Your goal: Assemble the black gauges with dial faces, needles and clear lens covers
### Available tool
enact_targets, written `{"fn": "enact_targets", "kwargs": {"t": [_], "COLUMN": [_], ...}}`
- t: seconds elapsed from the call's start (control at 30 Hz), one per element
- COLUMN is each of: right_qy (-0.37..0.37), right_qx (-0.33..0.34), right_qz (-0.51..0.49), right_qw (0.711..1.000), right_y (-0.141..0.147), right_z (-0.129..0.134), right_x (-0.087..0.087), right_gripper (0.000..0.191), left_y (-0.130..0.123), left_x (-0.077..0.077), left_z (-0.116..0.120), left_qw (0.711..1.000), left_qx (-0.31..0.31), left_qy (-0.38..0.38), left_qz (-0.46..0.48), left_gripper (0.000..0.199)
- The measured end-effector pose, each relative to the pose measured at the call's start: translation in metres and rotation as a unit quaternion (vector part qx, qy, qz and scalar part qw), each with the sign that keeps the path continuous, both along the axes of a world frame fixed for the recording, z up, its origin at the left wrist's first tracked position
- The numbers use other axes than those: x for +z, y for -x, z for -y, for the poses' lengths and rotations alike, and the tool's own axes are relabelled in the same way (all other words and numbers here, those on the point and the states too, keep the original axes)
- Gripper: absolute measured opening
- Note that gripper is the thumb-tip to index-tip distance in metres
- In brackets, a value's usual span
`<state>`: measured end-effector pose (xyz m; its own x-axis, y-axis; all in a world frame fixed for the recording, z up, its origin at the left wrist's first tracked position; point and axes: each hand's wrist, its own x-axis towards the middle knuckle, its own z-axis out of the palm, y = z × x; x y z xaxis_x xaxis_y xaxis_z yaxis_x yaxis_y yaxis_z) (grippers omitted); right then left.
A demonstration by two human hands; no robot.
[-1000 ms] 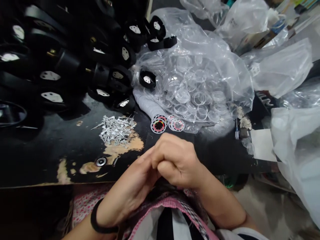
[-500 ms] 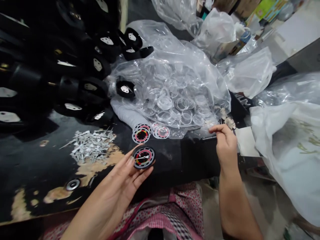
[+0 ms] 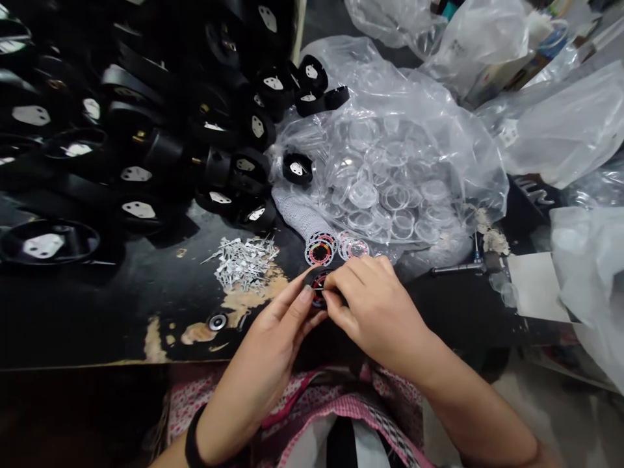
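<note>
My left hand (image 3: 283,325) holds a round black gauge (image 3: 319,288) with a red-marked dial by its rim, above the table's front part. Over the dial's right side, the fingers of my right hand (image 3: 370,305) are pinched together at the pointer; whether they grip it is too small to tell. Just behind the gauge lies a fanned row of printed dial discs (image 3: 320,250), with paler discs (image 3: 355,247) beside it. To the left is a pile of small grey pointers (image 3: 246,263).
Many black gauge housings (image 3: 139,209) crowd the left side. A plastic bag of clear rings (image 3: 390,188) lies behind my hands. A dark tool (image 3: 458,268), a white card (image 3: 539,286) and more bags (image 3: 592,260) are on the right. A small metal ring (image 3: 217,322) sits near the front edge.
My right hand has come left from beside the bag to the gauge's dial. My left hand still holds the gauge. The whole view has shifted, with the table's things now further right.
</note>
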<state>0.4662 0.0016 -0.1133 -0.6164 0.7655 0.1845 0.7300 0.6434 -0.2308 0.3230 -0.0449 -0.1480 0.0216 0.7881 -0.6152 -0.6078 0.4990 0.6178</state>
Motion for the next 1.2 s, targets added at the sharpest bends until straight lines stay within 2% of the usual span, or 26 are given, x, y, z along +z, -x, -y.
{"fn": "enact_targets", "kwargs": {"t": [0.17,0.27,0.4,0.5,0.57,0.6,0.63,0.7,0.77,0.87,1.03,1.2], "right_qy": [0.001,0.032,0.145,0.247,0.221,0.162,0.102,0.077,0.087,0.071,0.025,0.059], "right_qx": [-0.008,-0.033,-0.094,-0.066,-0.103,-0.166,-0.233,-0.291,-0.284,-0.266,-0.284,-0.264], "right_qz": [0.012,-0.017,-0.078,-0.156,-0.215,-0.229,-0.211,-0.136,-0.106,-0.126,-0.16,-0.137], "right_qw": [1.0,0.999,0.982,0.954,0.946,0.945,0.944,0.944,0.949,0.953,0.945,0.953], "right_y": [0.006,0.013,0.013,-0.004,-0.022,-0.031,-0.039,-0.05,-0.054,-0.055,-0.063,-0.068], "right_z": [0.0,0.002,0.003,-0.012,-0.033,-0.045,-0.058,-0.078,-0.088,-0.086,-0.078,-0.083], "right_x": [0.0,0.002,0.011,0.013,0.007,0.002,-0.003,-0.015,-0.023,-0.026,-0.024,-0.028], "right_gripper": [0.016,0.015,0.01,0.01,0.012,0.015,0.016,0.019,0.016,0.009,0.013,0.027], "left_y": [0.0,-0.003,-0.004,0.0,0.002,0.002,0.002,0.0,0.0,0.002,0.005,0.005], "left_x": [0.004,0.004,-0.004,-0.01,-0.01,-0.008,-0.006,-0.003,-0.002,-0.002,0.002,0.003], "left_z": [0.0,0.004,0.01,0.01,0.008,0.007,0.006,0.004,0.003,0.003,0.0,-0.002], "left_qw": [1.0,1.0,1.0,0.999,0.999,0.999,0.999,1.0,1.0,1.0,0.999,0.999], "left_qx": [0.006,0.005,0.019,0.003,-0.002,0.001,0.006,0.011,0.011,0.013,0.014,0.009], "left_qy": [0.011,0.021,0.0,-0.017,-0.028,-0.031,-0.031,-0.025,-0.011,-0.003,-0.015,-0.015], "left_qz": [0.006,0.022,0.013,-0.052,-0.045,-0.027,-0.008,0.014,0.018,0.019,0.029,0.031], "left_gripper": [0.025,0.019,0.03,0.042,0.04,0.038,0.035,0.028,0.023,0.021,0.023,0.023]}}
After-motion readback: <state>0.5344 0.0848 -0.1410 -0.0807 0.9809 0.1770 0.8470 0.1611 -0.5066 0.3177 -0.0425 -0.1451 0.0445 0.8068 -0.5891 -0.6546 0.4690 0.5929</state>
